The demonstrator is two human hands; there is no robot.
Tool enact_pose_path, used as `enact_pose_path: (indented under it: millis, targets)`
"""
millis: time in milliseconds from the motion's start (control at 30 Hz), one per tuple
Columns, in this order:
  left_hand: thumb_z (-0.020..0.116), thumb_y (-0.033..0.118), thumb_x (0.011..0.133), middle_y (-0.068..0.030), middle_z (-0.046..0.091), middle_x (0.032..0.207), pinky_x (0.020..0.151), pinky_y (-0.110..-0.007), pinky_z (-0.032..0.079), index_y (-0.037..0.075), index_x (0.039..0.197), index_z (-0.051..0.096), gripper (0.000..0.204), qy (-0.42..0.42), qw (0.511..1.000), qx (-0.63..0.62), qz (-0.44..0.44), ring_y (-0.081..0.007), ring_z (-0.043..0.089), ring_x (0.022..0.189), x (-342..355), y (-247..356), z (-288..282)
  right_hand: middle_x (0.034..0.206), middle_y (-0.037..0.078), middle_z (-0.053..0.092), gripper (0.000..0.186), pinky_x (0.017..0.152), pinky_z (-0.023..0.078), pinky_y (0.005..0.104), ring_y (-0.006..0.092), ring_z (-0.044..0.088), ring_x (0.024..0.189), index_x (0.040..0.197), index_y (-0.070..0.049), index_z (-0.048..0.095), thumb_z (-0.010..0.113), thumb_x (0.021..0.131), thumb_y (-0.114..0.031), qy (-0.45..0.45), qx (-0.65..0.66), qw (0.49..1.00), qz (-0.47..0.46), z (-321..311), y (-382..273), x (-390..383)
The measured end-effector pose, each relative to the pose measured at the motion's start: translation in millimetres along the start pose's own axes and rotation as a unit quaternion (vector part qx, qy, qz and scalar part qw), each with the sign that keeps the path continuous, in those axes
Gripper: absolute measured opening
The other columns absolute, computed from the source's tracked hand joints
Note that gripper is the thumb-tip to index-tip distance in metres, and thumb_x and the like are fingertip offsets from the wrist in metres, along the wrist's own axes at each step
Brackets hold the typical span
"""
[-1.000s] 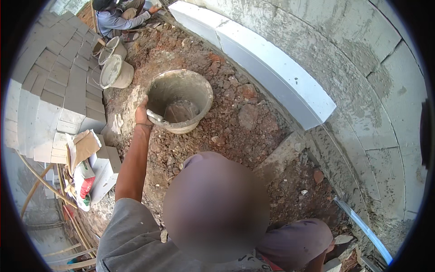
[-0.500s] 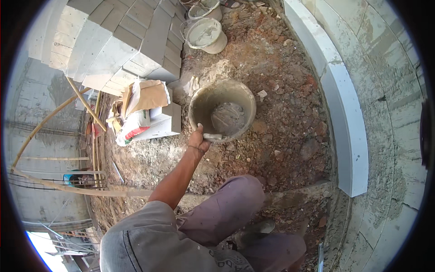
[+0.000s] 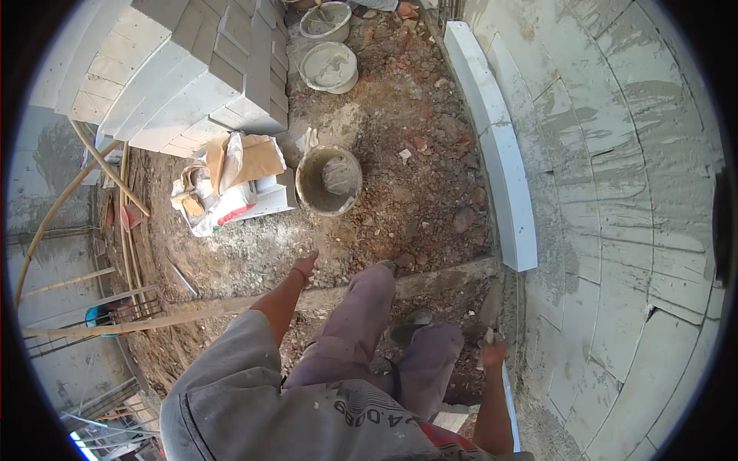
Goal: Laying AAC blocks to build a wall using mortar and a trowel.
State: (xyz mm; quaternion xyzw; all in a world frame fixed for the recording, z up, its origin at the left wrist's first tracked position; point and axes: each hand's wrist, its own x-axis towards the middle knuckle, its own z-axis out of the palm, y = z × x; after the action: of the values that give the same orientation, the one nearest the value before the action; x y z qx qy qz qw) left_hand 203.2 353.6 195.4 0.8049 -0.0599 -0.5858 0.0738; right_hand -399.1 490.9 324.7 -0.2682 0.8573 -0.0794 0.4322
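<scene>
My left hand [image 3: 306, 265] hangs over the dirt beside my knee, holding nothing, with at least one finger stretched out. Beyond it stands a round grey bucket [image 3: 310, 178], with a patch of wet grey mix at its bottom. On the right, low by the wall, my right hand [image 3: 493, 353] is closed round the handle of a trowel [image 3: 492, 303]. The trowel's mortar-smeared blade points away from me. Right of the trowel, a row of white blocks [image 3: 503, 180] runs along the ground.
A torn paper bag [image 3: 244, 165] lies against a white block [image 3: 273, 201], near a tall block stack [image 3: 184, 92]. Two mortar buckets [image 3: 340, 86] stand farther off, below part of another person [image 3: 406, 10]. Bent poles [image 3: 65, 203] cross at left; a block wall [image 3: 607, 192] rises at right.
My left hand has let go of the bucket's rim and drawn back; the bucket now stands farther away. My right hand with the trowel has come into view, and the view has shifted.
</scene>
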Motion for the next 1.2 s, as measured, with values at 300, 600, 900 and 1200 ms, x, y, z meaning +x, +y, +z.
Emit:
enact_pose_path:
  millis: [300,600,900,1200]
  targets:
    - [0.068,0.053,0.09,-0.0222,0.066,0.129,0.097,-0.039,0.051,-0.004,0.134,0.059,0.073,-0.04,0.929,0.295,0.22,-0.032,0.065,0.116,-159.2,-147.3,-229.7,0.077,0.007,0.061,0.028,0.046,0.049,0.0346,0.0186,0.061,0.057,0.115,-0.001,0.057,0.064,0.089,-0.009,-0.242,0.286,0.927,0.012,5.9,-192.8,-164.9]
    - [0.061,0.047,0.097,-0.009,0.066,0.125,0.083,-0.059,0.052,0.009,0.141,0.054,0.058,-0.095,0.942,0.323,0.015,-0.0284,0.066,0.106,-101.5,27.0,-295.1,0.078,0.01,0.064,0.034,0.051,0.051,0.0393,0.0213,0.064,0.063,0.117,0.002,0.064,0.065,0.096,-0.025,-0.169,0.365,0.909,0.109,115.8,-245.7,-205.7]
    - [0.059,0.04,0.096,-0.009,0.059,0.136,0.079,-0.054,0.049,0.014,0.136,0.057,0.047,-0.227,0.58,0.72,0.307,-0.0296,0.06,0.12,-147.8,335.6,-126.1,0.089,0.023,0.069,0.041,0.073,0.053,0.0457,0.0316,0.069,0.082,0.108,0.0,0.07,0.071,0.08,-0.029,0.411,0.29,0.859,-0.099,192.0,-312.7,-422.1]
    - [0.054,0.042,0.097,-0.0076,0.054,0.144,0.086,-0.056,0.047,0.014,0.136,0.055,0.048,-0.085,0.138,0.831,0.533,-0.0289,0.055,0.128,-207.3,448.1,-18.3,0.07,0.015,0.068,0.024,0.063,0.051,0.0411,0.0271,0.064,0.065,0.084,-0.001,0.069,0.071,0.072,-0.022,0.637,0.412,0.572,0.311,289.8,-312.4,-652.8]
